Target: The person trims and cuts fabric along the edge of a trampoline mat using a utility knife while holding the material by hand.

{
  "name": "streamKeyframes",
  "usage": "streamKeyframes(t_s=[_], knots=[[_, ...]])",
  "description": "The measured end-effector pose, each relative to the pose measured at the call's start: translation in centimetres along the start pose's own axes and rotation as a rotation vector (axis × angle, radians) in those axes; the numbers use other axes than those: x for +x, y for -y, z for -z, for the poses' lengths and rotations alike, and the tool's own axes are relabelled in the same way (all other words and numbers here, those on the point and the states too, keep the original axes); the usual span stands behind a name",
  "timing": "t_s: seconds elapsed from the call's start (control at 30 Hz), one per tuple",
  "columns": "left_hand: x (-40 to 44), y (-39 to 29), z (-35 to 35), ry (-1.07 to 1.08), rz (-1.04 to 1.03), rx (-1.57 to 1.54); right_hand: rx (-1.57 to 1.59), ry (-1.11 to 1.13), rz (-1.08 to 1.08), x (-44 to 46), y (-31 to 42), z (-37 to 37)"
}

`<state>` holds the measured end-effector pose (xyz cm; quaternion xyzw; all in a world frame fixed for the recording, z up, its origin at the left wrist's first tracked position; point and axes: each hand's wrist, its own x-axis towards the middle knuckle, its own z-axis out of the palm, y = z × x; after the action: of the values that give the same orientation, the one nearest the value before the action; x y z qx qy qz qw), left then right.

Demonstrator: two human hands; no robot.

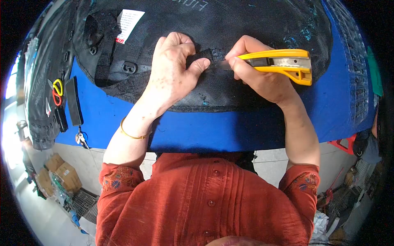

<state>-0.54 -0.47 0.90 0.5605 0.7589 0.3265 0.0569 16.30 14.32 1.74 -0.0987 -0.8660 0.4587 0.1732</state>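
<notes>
This appears to be a workshop, shown by the blue-topped worktable [197,131] with black mesh material [254,20] spread across it, a yellow cutter [283,61] in use, scissors [57,93] lying at one side, and cardboard boxes [67,176] on the floor.

One head-worn camera is used. The scene is viewed from above the person's red shirt [205,197], with the lens aimed forward and steeply down at the blue desk [197,127]. Left hand [174,61] and right hand [260,80] are framed at close range in the upper half; the torso is cut by the bottom edge. Wide fisheye: corners are blacked out, desk's front edge is bowed, floor [269,164] is caught beyond it.
</notes>
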Motion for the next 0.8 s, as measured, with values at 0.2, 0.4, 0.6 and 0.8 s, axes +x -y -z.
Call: streamKeyframes(t_s=[0.2, 0.4, 0.6, 0.8], knots=[[0.0, -0.1, 0.0, -0.006, 0.006, -0.018, 0.182, -0.144, -0.123, 0.2, 0.5, -0.5], [0.0, 0.0, 0.0, -0.008, 0.002, -0.013, 0.224, -0.128, -0.098, 0.2, 0.3, -1.0], [0.0, 0.0, 0.0, -0.006, 0.003, -0.012, 0.209, -0.161, -0.185, 0.2, 0.5, -1.1], [-0.1, 0.1, 0.0, -0.014, -0.015, -0.013, 0.142, -0.158, -0.118, 0.3, 0.1, -1.1]])
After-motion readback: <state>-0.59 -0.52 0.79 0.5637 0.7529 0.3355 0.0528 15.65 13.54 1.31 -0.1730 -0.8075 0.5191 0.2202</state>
